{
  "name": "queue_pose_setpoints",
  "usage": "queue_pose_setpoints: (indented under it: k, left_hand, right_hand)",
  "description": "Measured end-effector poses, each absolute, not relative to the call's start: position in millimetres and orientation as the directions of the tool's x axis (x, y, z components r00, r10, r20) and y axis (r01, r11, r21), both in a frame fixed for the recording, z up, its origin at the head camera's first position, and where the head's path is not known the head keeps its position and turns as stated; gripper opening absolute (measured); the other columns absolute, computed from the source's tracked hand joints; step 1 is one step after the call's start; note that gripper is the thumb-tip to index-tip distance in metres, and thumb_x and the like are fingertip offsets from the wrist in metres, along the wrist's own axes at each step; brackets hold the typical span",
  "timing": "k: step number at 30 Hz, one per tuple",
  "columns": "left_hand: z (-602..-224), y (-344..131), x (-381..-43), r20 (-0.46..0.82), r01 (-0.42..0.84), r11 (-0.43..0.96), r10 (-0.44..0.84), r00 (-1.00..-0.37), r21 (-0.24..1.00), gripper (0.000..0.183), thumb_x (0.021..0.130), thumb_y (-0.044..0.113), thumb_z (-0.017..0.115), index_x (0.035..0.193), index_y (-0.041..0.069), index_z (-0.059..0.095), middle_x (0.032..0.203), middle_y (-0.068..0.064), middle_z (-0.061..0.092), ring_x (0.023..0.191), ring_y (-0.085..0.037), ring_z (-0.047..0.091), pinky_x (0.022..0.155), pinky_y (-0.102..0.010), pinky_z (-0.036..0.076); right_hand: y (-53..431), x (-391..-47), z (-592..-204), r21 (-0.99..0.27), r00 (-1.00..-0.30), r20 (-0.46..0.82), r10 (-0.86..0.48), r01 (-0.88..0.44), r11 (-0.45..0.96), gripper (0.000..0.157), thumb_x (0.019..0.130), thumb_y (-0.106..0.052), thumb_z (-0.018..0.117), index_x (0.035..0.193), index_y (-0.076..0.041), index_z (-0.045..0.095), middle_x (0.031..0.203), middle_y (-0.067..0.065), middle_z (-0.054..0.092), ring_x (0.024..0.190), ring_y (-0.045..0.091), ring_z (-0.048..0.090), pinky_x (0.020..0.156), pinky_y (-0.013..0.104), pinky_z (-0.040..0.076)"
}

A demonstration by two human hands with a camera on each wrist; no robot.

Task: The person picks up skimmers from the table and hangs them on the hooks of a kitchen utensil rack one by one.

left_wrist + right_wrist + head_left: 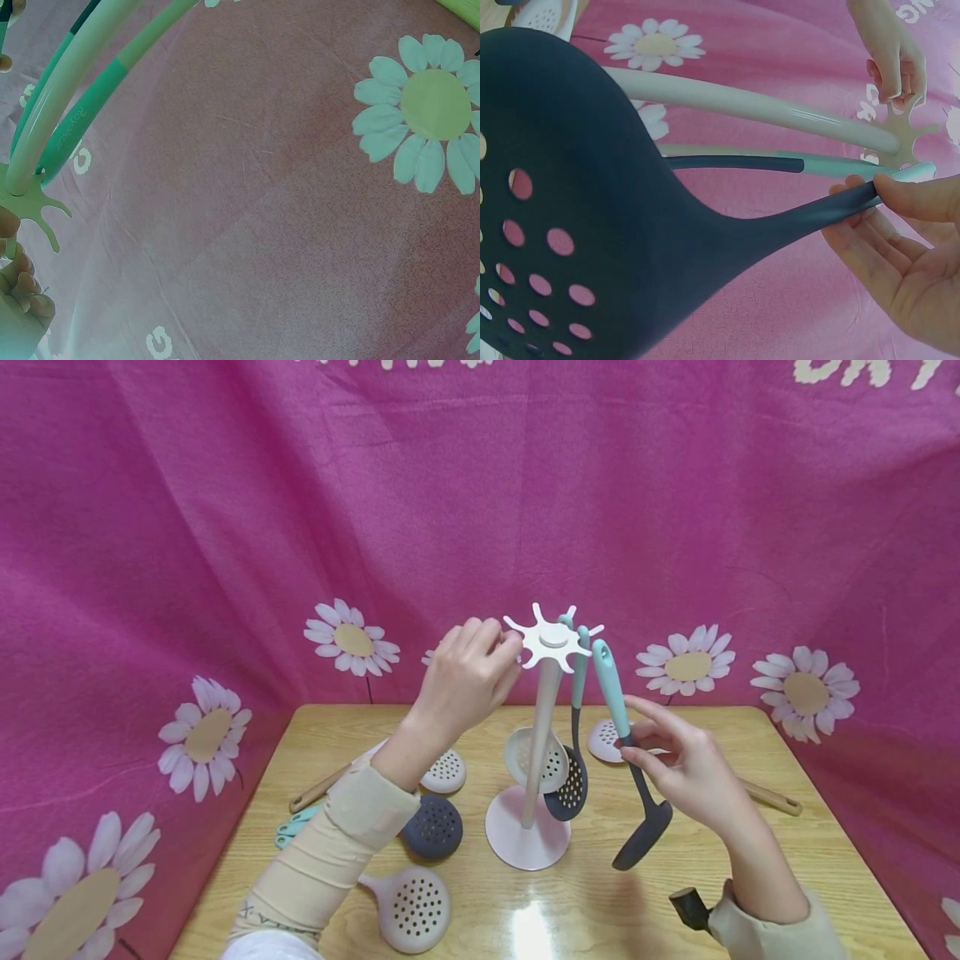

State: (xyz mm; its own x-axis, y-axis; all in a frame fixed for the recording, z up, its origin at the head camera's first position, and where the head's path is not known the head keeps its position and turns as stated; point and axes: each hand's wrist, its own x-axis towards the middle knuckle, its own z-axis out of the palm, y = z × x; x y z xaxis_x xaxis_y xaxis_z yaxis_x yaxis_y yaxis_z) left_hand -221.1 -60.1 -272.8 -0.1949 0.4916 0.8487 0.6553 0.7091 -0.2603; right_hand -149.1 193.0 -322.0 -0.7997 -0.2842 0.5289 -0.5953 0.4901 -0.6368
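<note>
A utensil stand [550, 693] with a pale pole, a round pink base and a white star-shaped hook top stands upright on the table. My left hand [468, 677] pinches one of its hooks on the left side. A dark skimmer [573, 797] with a mint handle and a pale skimmer [516, 758] hang from the far and right hooks. My right hand [690, 768] holds another dark skimmer [667, 247] where its mint handle meets the dark neck, between thumb and fingers. That handle's holed end is up, just right of the hooks and apart from them.
On the wooden table [585, 902] lie a dark skimmer [432, 827], a pale skimmer [414, 910], a white perforated head [446, 772] and a lilac one [604, 742]. Wooden handles [772, 797] and mint handles [296, 828] show at the sides. A pink daisy cloth [450, 510] hangs behind.
</note>
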Motion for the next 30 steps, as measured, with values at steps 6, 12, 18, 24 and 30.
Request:
queue_pose_setpoints:
  k: [6,12,18,24,30]
  left_hand:
    - [-272.9,-59.8,-221.4,0.852,0.655,0.710,0.488,-0.190,-0.261,0.001,0.080,0.006,0.056,0.079,0.006,0.056,0.068,-0.004,0.045,0.059,-0.018,0.040,0.051,-0.025,0.031]
    - [-273.2,-59.9,-221.5,0.853,0.654,0.710,0.487,-0.189,-0.261,0.003,0.078,0.006,0.058,0.079,0.006,0.055,0.068,-0.004,0.045,0.059,-0.019,0.040,0.051,-0.025,0.031]
    - [-273.7,-59.7,-221.6,0.854,0.657,0.708,0.486,-0.187,-0.259,0.003,0.078,0.005,0.059,0.079,0.006,0.056,0.068,-0.004,0.045,0.059,-0.019,0.040,0.051,-0.025,0.031]
    - [-274.1,-60.0,-221.3,0.850,0.661,0.707,0.488,-0.196,-0.253,0.006,0.082,0.007,0.051,0.080,0.005,0.056,0.068,-0.004,0.045,0.059,-0.019,0.040,0.051,-0.025,0.031]
    - [-273.5,-60.4,-221.1,0.849,0.663,0.705,0.490,-0.200,-0.250,0.011,0.084,0.008,0.047,0.081,0.005,0.057,0.069,-0.005,0.045,0.060,-0.019,0.041,0.051,-0.025,0.032]
  right_hand:
    - [192.5,-149.1,-322.5,-0.639,-0.802,0.524,-0.287,-0.593,0.490,0.060,0.071,0.019,0.064,0.126,0.000,0.049,0.083,0.015,0.066,0.076,-0.001,0.061,0.061,0.018,0.052]
    - [190.1,-150.5,-325.0,-0.639,-0.808,0.513,-0.289,-0.585,0.499,0.059,0.072,0.017,0.064,0.126,0.000,0.049,0.084,0.014,0.066,0.076,0.001,0.061,0.062,0.018,0.052]
    - [185.0,-152.9,-327.9,-0.672,-0.820,0.501,-0.276,-0.570,0.473,0.058,0.074,0.016,0.063,0.127,-0.001,0.049,0.086,0.016,0.067,0.076,0.003,0.063,0.062,0.020,0.052]
    - [177.3,-155.9,-330.1,-0.703,-0.818,0.511,-0.264,-0.574,0.420,0.058,0.074,0.016,0.063,0.128,-0.001,0.049,0.087,0.017,0.067,0.076,0.003,0.062,0.063,0.019,0.052]
    - [171.3,-159.3,-334.5,-0.720,-0.818,0.523,-0.240,-0.574,0.389,0.058,0.073,0.017,0.063,0.127,0.000,0.049,0.085,0.017,0.067,0.076,0.001,0.062,0.065,0.018,0.051]
